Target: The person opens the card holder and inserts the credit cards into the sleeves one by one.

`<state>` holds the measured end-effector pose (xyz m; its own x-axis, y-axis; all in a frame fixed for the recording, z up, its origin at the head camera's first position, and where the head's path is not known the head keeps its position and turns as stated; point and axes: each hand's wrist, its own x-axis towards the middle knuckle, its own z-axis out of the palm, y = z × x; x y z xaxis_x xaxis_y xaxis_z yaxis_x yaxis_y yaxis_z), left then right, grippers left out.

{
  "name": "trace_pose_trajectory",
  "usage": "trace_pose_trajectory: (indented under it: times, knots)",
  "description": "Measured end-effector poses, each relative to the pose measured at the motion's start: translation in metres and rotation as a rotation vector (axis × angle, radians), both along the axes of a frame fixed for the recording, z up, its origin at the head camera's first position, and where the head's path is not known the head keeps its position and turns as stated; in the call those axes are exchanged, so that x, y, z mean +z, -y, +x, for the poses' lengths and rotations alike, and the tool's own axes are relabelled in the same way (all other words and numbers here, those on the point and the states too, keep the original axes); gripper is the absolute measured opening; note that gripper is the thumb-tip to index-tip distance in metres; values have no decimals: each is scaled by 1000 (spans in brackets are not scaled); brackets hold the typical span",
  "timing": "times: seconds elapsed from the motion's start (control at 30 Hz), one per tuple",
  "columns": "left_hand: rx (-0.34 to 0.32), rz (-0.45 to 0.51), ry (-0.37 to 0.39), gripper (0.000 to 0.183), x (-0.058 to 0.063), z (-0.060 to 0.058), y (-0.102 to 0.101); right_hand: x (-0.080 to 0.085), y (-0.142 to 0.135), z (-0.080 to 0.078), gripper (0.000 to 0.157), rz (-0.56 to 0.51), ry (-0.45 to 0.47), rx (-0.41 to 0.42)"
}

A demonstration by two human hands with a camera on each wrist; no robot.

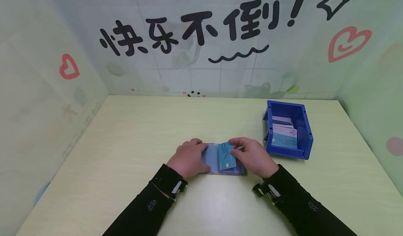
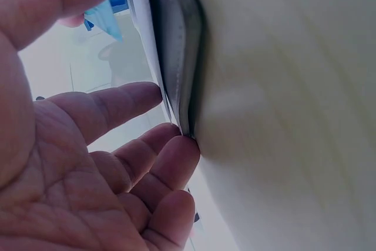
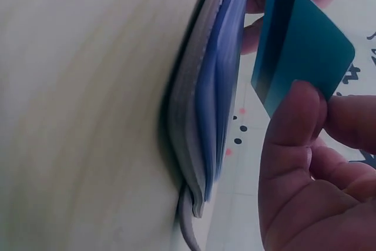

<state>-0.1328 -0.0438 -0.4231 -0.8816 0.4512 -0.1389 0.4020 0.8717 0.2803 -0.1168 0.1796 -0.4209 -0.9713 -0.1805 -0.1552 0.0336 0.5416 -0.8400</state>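
Observation:
An opened card holder (image 1: 212,159) with clear plastic pages lies on the table between the two hands. My left hand (image 1: 190,158) holds its left side, thumb and fingers at the edge; the left wrist view shows fingertips (image 2: 183,157) against the holder's grey cover (image 2: 176,39). Between thumb and fingers, my right hand (image 1: 253,156) pinches a blue-green card (image 1: 226,156) with "VIP" lettering, over the holder's right page. In the right wrist view the card (image 3: 314,45) stands tilted, clear of the plastic pages (image 3: 220,86), its dark stripe showing.
A blue plastic bin (image 1: 306,134) stands at the back right, past the right hand. Inside are several cards (image 1: 284,140), one matching blue-green. Printed walls (image 1: 201,78) close off the back and both sides of the pale wooden table (image 1: 141,131).

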Motion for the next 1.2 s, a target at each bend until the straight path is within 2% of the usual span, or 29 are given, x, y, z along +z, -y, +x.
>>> trace_pose_trajectory:
  times: [0.3,0.6,0.97,1.2]
  knots:
    - [-5,-12,8,75,2,2,-3,-1,2,0,32,3,59,30]
    - [-9,-18,2,75,3,2,-3,2,5,3,42,117,52,106]
    - [-18,-23,-16,75,2,3,-2,1,7,6,56,210,-12,174]
    - [-32,-23,-37,75,3,4,-2,3,11,8,63,219,-36,158]
